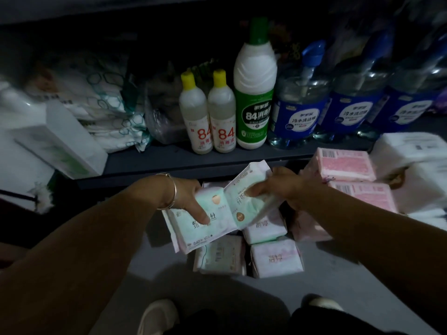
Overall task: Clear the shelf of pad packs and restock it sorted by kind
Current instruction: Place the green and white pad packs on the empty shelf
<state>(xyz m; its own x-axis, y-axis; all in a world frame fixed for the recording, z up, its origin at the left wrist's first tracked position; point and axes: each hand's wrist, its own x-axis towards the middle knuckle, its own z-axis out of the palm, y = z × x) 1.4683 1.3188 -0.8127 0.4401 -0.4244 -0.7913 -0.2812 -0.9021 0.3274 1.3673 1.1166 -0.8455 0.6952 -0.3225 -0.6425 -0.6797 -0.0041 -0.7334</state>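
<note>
Head | 3 bottles (220,112) on shelf (193,160) (dim) | hands (191,192) grip green packs (208,221)

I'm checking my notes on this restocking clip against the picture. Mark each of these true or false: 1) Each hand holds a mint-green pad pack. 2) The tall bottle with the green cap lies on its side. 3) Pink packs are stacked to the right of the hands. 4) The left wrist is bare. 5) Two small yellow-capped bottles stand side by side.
1) True: the left hand and the right hand each grip a mint-green pad pack.
2) False: the tall bottle stands upright.
3) True: pink packs.
4) False: it wears a bangle.
5) True: yellow-capped bottles.
</note>
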